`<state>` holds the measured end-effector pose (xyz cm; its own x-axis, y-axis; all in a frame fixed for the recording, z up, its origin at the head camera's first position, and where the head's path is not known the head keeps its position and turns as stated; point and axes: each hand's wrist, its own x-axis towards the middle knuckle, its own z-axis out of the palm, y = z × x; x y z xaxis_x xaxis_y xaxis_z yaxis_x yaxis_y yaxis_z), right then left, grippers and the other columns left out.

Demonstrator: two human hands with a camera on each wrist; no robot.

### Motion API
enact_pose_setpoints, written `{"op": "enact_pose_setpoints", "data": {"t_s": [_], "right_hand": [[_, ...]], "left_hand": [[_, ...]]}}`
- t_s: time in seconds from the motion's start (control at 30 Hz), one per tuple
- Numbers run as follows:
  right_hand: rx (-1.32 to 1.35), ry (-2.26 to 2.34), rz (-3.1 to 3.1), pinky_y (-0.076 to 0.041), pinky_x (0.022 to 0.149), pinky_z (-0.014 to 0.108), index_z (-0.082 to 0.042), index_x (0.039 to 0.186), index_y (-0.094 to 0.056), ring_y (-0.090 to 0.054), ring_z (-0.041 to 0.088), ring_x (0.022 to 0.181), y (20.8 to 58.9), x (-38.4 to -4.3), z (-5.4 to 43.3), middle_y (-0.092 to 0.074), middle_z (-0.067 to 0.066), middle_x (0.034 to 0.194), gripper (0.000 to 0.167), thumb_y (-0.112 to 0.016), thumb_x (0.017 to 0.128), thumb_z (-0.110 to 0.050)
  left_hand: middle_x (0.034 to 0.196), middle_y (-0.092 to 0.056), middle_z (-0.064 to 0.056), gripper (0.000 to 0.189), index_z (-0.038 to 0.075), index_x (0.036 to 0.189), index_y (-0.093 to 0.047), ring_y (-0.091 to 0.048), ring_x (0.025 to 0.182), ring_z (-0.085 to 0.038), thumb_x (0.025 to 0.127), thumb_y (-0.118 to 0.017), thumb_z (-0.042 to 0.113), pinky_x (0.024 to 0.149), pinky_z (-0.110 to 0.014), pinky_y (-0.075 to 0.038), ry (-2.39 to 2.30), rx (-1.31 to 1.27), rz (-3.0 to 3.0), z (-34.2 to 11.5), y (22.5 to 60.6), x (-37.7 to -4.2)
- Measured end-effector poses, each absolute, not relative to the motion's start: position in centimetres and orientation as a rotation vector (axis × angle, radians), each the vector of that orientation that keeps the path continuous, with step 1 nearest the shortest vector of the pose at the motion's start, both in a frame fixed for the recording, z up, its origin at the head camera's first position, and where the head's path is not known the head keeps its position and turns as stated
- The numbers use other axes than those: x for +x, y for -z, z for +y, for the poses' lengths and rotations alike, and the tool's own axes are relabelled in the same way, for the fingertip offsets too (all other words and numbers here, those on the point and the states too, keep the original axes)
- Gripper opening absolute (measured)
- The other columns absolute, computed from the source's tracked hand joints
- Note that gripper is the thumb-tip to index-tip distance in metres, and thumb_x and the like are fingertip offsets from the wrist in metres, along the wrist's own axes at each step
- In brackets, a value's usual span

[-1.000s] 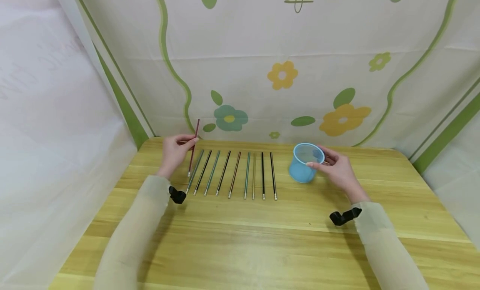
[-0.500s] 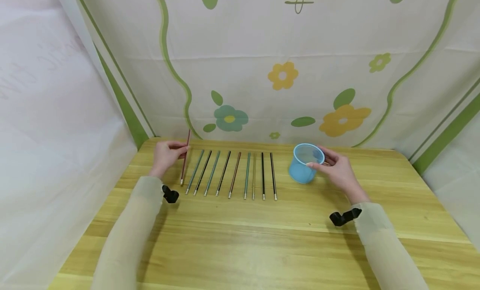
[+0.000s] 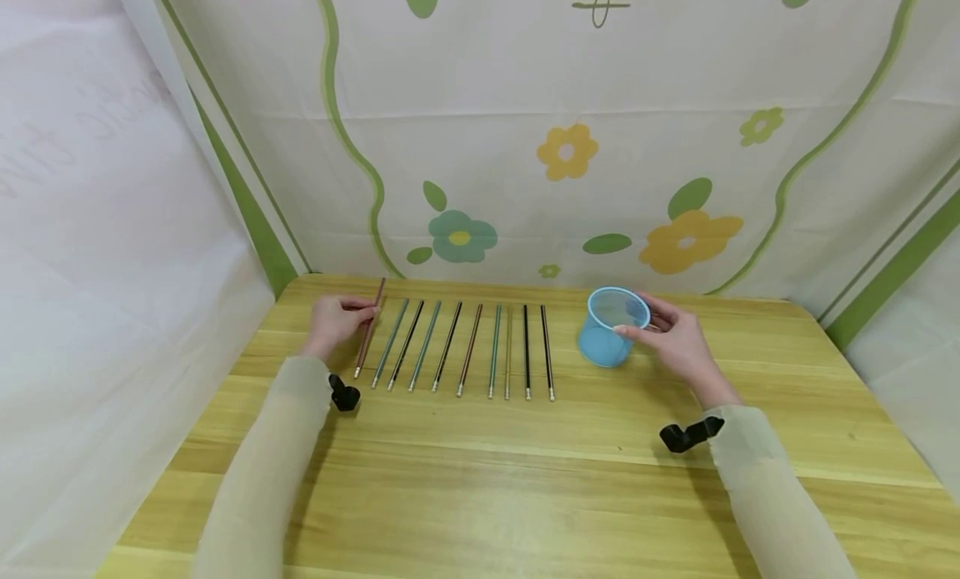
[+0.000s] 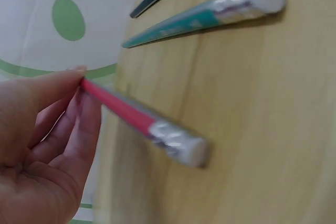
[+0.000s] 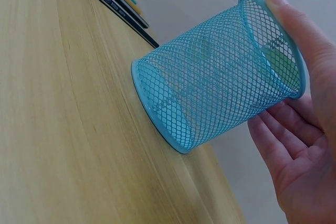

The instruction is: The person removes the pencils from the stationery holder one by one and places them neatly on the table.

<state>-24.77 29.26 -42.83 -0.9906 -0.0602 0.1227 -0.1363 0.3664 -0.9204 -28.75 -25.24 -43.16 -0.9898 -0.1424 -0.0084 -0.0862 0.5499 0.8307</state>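
My left hand point(image 3: 335, 322) pinches a red pencil point(image 4: 126, 109) between thumb and fingers, at the left end of a row of pencils. Its white eraser end points toward me, low over the wood. A teal pencil point(image 3: 391, 343) lies just to its right, with several black, red, green and yellow ones spaced out beyond. At the row's other side my right hand point(image 3: 673, 337) holds a blue mesh pencil cup point(image 5: 202, 77) by its rim, thumb at the rim and fingers behind the wall. The cup stands upright with nothing inside it.
The wooden table point(image 3: 480, 496) reaches back to a white curtain point(image 3: 480, 79) printed with flowers and leaves. More white cloth point(image 3: 112, 271) hangs along the left side. A black wrist camera point(image 3: 344, 393) sits on the left sleeve.
My left hand has moved left and down with the red pencil, bringing it from upright over the row to low beside the teal pencil. The right hand and cup have stayed put.
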Motion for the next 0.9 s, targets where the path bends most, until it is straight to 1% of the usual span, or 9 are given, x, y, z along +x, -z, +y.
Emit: {"op": "enact_pose_setpoints", "data": {"t_s": [0.17,0.33,0.5,0.63,0.9], "right_hand": [[0.18,-1.712,-2.546,-0.051,0.088,0.013,-0.009,0.154,-0.046,-0.054,0.035,0.13,42.8,-24.7,29.2,-0.051,0.019,0.149,0.077,-0.082,0.09,-0.033],[0.178,-1.713,-2.547,-0.051,0.088,0.012,-0.009,0.154,-0.045,-0.053,0.035,0.131,42.9,-24.7,29.2,-0.05,0.019,0.149,0.077,-0.081,0.09,-0.031],[0.186,-1.725,-2.537,-0.051,0.088,0.013,-0.009,0.155,-0.044,-0.053,0.036,0.131,42.9,-24.7,29.2,-0.05,0.02,0.149,0.077,-0.081,0.091,-0.031],[0.188,-1.729,-2.534,-0.052,0.087,0.013,-0.01,0.154,-0.044,-0.053,0.037,0.131,42.9,-24.7,29.3,-0.05,0.02,0.149,0.077,-0.081,0.09,-0.031],[0.19,-1.74,-2.526,-0.052,0.087,0.013,-0.009,0.154,-0.045,-0.053,0.037,0.131,42.7,-24.7,29.2,-0.05,0.02,0.148,0.078,-0.082,0.089,-0.031]], "left_hand": [[0.112,-0.072,-0.018,0.025,0.0,0.115,-0.075,-0.071,0.089,-0.02,0.097,-0.074,0.018,0.071,-0.023,-0.059,1.543,0.278,-2.661,-24.9,44.3,-28.9],[0.11,-0.073,-0.018,0.025,0.0,0.113,-0.076,-0.07,0.086,-0.019,0.098,-0.073,0.02,0.068,-0.024,-0.059,1.529,0.306,-2.666,-24.4,44.7,-28.7],[0.105,-0.074,-0.018,0.024,-0.001,0.111,-0.077,-0.071,0.082,-0.021,0.097,-0.074,0.019,0.067,-0.026,-0.06,1.469,0.299,-2.698,-24.1,44.6,-28.6],[0.102,-0.075,-0.017,0.024,-0.001,0.109,-0.077,-0.071,0.083,-0.023,0.097,-0.074,0.02,0.068,-0.029,-0.06,1.378,0.286,-2.757,-24.0,44.3,-28.6],[0.099,-0.075,-0.014,0.022,0.001,0.105,-0.079,-0.071,0.086,-0.026,0.095,-0.076,0.02,0.075,-0.037,-0.059,1.332,0.301,-2.763,-23.8,44.5,-28.5]]}}
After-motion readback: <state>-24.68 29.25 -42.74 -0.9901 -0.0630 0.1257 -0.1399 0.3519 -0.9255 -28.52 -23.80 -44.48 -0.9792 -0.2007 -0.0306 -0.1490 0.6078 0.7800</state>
